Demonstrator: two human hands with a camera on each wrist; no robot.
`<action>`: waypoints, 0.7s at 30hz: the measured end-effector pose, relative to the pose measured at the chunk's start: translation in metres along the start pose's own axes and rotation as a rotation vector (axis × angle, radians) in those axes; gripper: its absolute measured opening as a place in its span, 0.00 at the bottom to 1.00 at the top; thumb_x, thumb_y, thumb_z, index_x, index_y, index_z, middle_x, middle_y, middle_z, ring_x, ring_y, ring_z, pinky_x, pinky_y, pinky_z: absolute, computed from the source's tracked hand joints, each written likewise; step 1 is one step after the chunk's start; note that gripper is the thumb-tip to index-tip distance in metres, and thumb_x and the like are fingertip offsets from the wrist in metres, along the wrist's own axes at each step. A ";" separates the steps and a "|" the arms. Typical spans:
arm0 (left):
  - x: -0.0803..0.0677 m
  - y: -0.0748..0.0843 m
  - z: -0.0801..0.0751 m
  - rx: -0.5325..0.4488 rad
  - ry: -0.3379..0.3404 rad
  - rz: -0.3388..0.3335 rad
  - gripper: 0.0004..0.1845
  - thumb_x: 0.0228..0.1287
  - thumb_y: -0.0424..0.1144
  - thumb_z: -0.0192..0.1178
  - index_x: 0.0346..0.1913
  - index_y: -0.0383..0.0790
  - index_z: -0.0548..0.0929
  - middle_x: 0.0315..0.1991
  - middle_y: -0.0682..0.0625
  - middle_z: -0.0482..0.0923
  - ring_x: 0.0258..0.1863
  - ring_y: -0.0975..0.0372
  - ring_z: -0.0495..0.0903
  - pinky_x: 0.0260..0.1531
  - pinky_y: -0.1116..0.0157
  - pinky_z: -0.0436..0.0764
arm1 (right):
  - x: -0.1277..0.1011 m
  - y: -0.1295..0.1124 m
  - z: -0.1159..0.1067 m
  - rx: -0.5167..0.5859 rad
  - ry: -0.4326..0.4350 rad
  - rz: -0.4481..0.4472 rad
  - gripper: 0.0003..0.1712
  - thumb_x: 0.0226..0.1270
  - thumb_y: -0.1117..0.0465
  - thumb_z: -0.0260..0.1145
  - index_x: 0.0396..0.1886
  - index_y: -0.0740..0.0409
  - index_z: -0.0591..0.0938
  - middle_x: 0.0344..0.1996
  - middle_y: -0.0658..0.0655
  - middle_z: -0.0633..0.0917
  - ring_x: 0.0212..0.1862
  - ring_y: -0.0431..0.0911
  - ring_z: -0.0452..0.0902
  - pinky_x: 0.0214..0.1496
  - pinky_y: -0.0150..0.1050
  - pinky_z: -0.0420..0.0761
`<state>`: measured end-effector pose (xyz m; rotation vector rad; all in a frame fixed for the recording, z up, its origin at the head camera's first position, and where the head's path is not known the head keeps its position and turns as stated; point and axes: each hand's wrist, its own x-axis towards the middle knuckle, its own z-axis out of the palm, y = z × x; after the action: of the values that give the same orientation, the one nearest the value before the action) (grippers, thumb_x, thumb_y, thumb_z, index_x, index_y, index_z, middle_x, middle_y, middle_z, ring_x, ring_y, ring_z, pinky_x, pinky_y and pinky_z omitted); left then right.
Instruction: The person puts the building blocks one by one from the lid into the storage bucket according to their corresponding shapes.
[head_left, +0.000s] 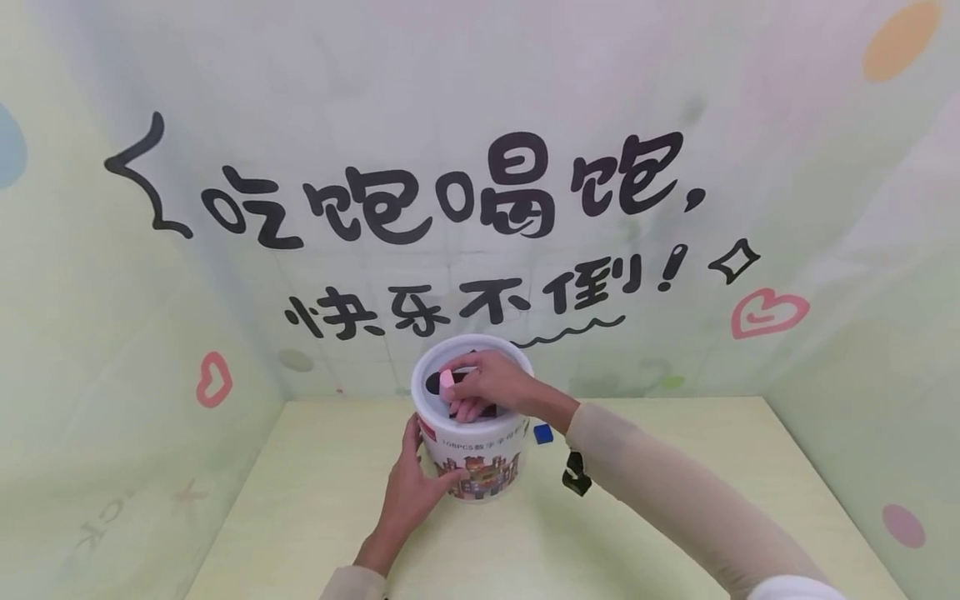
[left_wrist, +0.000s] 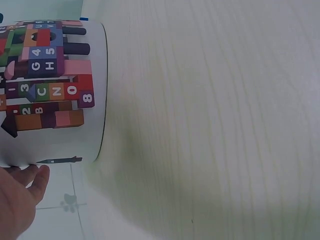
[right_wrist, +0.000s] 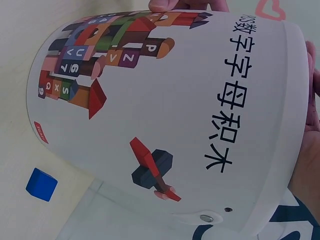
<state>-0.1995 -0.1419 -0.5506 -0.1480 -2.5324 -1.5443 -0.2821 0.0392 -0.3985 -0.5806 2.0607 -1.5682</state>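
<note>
A white bucket point(head_left: 480, 446) stands upright on the table, printed with letter and number blocks. My left hand point(head_left: 412, 487) holds its side, thumb across the front print and fingers on the left wall. In the left wrist view, part of a hand point(left_wrist: 20, 200) shows at the bucket's side. Over the bucket's top, which has dark shapes point(head_left: 432, 383) on it, my right hand point(head_left: 495, 385) pinches a small pink block point(head_left: 447, 379). The right hand partly covers the top. In the right wrist view, that hand point(right_wrist: 306, 160) shows only at the edge, beyond the rim.
A blue cube point(head_left: 543, 434) lies on the table right of the bucket. By the right sleeve is a small black object point(head_left: 576, 477). A pale wood-grain table point(head_left: 300, 500) meets printed cloth walls point(head_left: 480, 75) at the back and sides.
</note>
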 end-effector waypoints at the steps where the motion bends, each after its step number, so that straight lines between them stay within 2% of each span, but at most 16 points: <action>1: 0.001 0.000 0.001 0.000 0.000 0.000 0.63 0.42 0.58 0.77 0.76 0.63 0.44 0.75 0.49 0.56 0.71 0.46 0.62 0.64 0.43 0.70 | 0.001 0.000 0.000 0.004 0.006 0.005 0.22 0.62 0.65 0.68 0.57 0.60 0.79 0.28 0.63 0.87 0.26 0.50 0.86 0.30 0.44 0.89; 6: 0.000 -0.001 0.002 -0.004 -0.003 0.001 0.63 0.43 0.57 0.77 0.77 0.63 0.44 0.75 0.47 0.56 0.71 0.46 0.61 0.64 0.42 0.71 | 0.010 0.001 0.003 0.018 0.015 0.011 0.20 0.64 0.66 0.65 0.56 0.65 0.78 0.28 0.62 0.87 0.25 0.48 0.85 0.33 0.46 0.89; 12: -0.001 0.001 0.003 -0.005 -0.006 0.006 0.63 0.43 0.56 0.77 0.77 0.61 0.44 0.75 0.47 0.56 0.71 0.46 0.61 0.64 0.42 0.71 | 0.017 0.000 0.010 0.079 0.035 0.018 0.18 0.65 0.67 0.65 0.54 0.62 0.79 0.27 0.63 0.86 0.24 0.47 0.85 0.38 0.52 0.88; 18: -0.001 0.001 0.001 0.017 0.006 0.015 0.63 0.43 0.55 0.77 0.77 0.60 0.44 0.75 0.46 0.56 0.70 0.45 0.62 0.63 0.43 0.72 | 0.021 -0.002 0.017 0.123 0.084 0.026 0.16 0.63 0.69 0.66 0.50 0.67 0.79 0.24 0.62 0.86 0.23 0.46 0.84 0.35 0.48 0.89; 21: 0.000 0.000 0.001 0.018 0.008 0.024 0.62 0.44 0.55 0.77 0.77 0.60 0.44 0.75 0.46 0.55 0.70 0.45 0.62 0.64 0.44 0.72 | 0.022 -0.002 0.019 0.121 0.118 0.035 0.20 0.63 0.69 0.67 0.54 0.68 0.78 0.24 0.62 0.86 0.22 0.46 0.84 0.33 0.47 0.89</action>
<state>-0.1993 -0.1409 -0.5513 -0.1688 -2.5284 -1.5101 -0.2882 0.0113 -0.4031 -0.4154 2.0307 -1.7297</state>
